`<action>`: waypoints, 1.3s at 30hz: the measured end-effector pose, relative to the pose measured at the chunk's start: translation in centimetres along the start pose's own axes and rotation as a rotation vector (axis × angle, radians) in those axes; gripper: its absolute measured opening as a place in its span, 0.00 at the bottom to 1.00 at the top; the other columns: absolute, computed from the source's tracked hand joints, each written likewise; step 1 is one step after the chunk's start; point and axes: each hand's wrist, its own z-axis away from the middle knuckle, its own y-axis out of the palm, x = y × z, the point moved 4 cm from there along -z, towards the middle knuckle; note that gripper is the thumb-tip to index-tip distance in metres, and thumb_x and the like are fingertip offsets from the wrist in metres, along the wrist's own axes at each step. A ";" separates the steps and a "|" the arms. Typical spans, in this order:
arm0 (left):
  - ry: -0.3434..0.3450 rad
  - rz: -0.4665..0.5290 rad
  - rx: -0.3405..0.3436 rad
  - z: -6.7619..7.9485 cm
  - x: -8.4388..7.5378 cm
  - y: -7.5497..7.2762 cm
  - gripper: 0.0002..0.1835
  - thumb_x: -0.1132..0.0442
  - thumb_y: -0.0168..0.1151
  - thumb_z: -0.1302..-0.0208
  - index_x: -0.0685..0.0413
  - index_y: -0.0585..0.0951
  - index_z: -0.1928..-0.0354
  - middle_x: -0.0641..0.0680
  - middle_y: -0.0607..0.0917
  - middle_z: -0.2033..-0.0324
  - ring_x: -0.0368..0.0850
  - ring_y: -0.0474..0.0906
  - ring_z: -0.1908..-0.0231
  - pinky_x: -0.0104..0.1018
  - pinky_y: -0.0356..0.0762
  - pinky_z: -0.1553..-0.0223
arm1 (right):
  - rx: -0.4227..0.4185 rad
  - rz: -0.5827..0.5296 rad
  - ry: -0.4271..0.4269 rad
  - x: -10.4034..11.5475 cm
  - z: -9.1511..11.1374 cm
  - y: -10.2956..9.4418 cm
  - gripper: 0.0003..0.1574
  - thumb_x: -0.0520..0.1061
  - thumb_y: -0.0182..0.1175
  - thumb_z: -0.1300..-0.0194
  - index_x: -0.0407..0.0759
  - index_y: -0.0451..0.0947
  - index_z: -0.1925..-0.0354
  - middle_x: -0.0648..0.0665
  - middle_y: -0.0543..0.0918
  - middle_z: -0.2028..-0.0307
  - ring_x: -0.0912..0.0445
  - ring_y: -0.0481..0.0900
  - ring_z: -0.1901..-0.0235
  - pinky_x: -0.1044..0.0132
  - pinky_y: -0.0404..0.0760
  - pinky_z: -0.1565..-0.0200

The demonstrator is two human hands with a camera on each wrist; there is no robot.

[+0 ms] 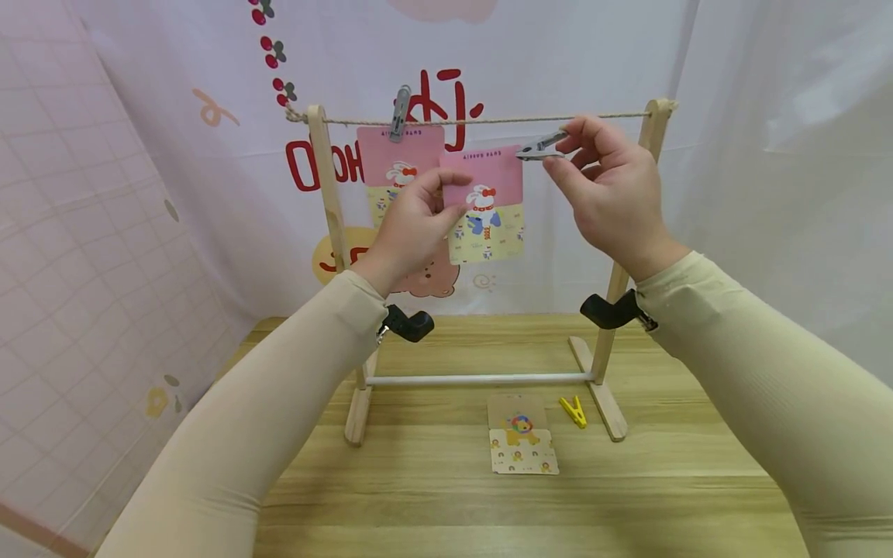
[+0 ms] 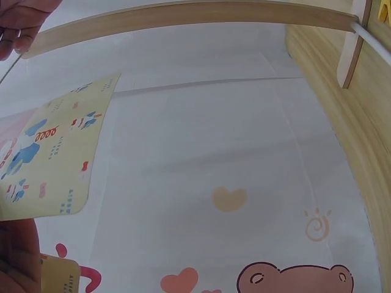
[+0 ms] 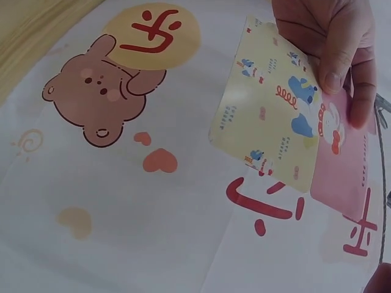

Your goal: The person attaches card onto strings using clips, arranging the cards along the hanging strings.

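One pink-and-yellow card (image 1: 498, 232) hangs in the air just below a twisted, fibrous cord (image 1: 502, 121), pinched at its left edge between the thumb and fingers of the left hand (image 1: 422, 209). It is flat, with rounded corners and a printed white rabbit with a red bow. The right hand (image 1: 617, 186) pinches a slim grey clip (image 1: 540, 147) between thumb and fingers, its nose at the card's upper right corner; whether it bites the card I cannot tell.

The right wrist view shows the left thumb lying across the card's printed face more closely than the head view does. It also shows a whole brown bear (image 3: 91, 91) on the backdrop, which the head view leaves partly covered. The left wrist view alone brings the card's lower, yellow half close.

Just left, a matching card (image 1: 373, 159) hangs from the cord under another grey clip (image 1: 401, 114). The cord runs between two round-topped wooden posts (image 1: 328, 178), joined low down by a smooth white rod (image 1: 481, 380). On the near side of the rod, a tan lion card (image 1: 523, 457) lies on the grained wooden table (image 1: 418, 496), with a V-shaped yellow clip (image 1: 574, 412) to its right. Beyond, a creased white cloth (image 1: 558, 46) carries red lettering.
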 end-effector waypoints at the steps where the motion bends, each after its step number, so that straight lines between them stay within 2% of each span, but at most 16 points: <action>1: 0.003 -0.002 0.001 -0.1 0.0 0.0 0.17 0.65 0.61 0.23 0.47 0.80 0.36 0.51 0.75 0.65 0.45 0.68 0.69 0.29 0.67 0.70 | 0.000 0.010 -0.005 0.1 -0.2 0.0 0.11 0.41 0.68 0.30 0.43 0.85 0.51 0.58 0.83 0.59 0.59 0.79 0.64 0.74 0.79 0.60; 8: 0.019 -0.013 0.000 -0.7 -0.5 0.0 0.17 0.65 0.61 0.22 0.47 0.80 0.35 0.51 0.75 0.64 0.46 0.68 0.70 0.30 0.67 0.71 | -0.017 0.076 -0.034 0.7 -1.4 0.3 0.13 0.42 0.70 0.31 0.41 0.86 0.50 0.60 0.81 0.60 0.60 0.74 0.66 0.71 0.73 0.60; 13: 0.007 -0.020 -0.005 -1.0 -0.7 0.0 0.17 0.64 0.59 0.21 0.46 0.80 0.35 0.50 0.79 0.57 0.45 0.68 0.69 0.30 0.68 0.71 | -0.018 0.152 -0.039 1.3 -2.3 0.6 0.12 0.45 0.70 0.31 0.44 0.88 0.51 0.64 0.78 0.61 0.62 0.70 0.67 0.70 0.68 0.60; 18: -0.002 -0.023 -0.011 -1.2 -1.0 0.1 0.17 0.63 0.59 0.21 0.45 0.79 0.34 0.47 0.81 0.50 0.44 0.69 0.67 0.30 0.69 0.69 | -0.017 0.198 -0.037 1.9 -3.2 0.9 0.12 0.47 0.71 0.30 0.44 0.88 0.51 0.64 0.79 0.62 0.64 0.71 0.62 0.72 0.69 0.55; 21: -0.001 -0.013 -0.017 -1.3 -1.1 0.1 0.17 0.63 0.58 0.21 0.46 0.79 0.35 0.47 0.81 0.50 0.44 0.69 0.68 0.30 0.69 0.69 | -0.010 0.243 -0.033 2.2 -3.6 1.1 0.12 0.48 0.71 0.30 0.46 0.88 0.51 0.65 0.79 0.63 0.65 0.71 0.58 0.74 0.69 0.51; 25: 0.004 -0.006 -0.029 -1.5 -1.1 0.1 0.16 0.64 0.58 0.21 0.46 0.80 0.36 0.48 0.80 0.53 0.44 0.69 0.67 0.30 0.69 0.68 | 0.012 0.319 -0.037 2.4 -4.1 1.3 0.11 0.51 0.70 0.29 0.50 0.89 0.51 0.68 0.78 0.66 0.68 0.69 0.56 0.73 0.67 0.51; 30: 0.006 0.013 -0.044 -1.8 -1.1 0.0 0.16 0.65 0.58 0.21 0.47 0.80 0.36 0.47 0.82 0.50 0.43 0.70 0.67 0.30 0.70 0.67 | 0.050 0.351 -0.051 2.3 -4.4 1.6 0.10 0.51 0.69 0.28 0.51 0.90 0.52 0.70 0.76 0.67 0.69 0.64 0.54 0.69 0.61 0.49; 33: 0.007 0.028 -0.050 -1.9 -1.2 0.0 0.16 0.66 0.58 0.21 0.48 0.80 0.37 0.46 0.83 0.45 0.43 0.70 0.68 0.30 0.71 0.66 | 0.058 0.342 -0.059 2.3 -4.5 1.8 0.09 0.50 0.69 0.28 0.50 0.90 0.53 0.69 0.77 0.67 0.68 0.63 0.54 0.67 0.58 0.46; 39: 0.015 0.036 -0.056 -2.1 -1.2 0.1 0.15 0.66 0.57 0.21 0.49 0.81 0.38 0.46 0.83 0.42 0.43 0.70 0.68 0.30 0.70 0.66 | 0.060 0.345 -0.080 2.4 -4.8 2.0 0.08 0.49 0.68 0.27 0.49 0.90 0.54 0.60 0.83 0.61 0.69 0.62 0.54 0.66 0.57 0.45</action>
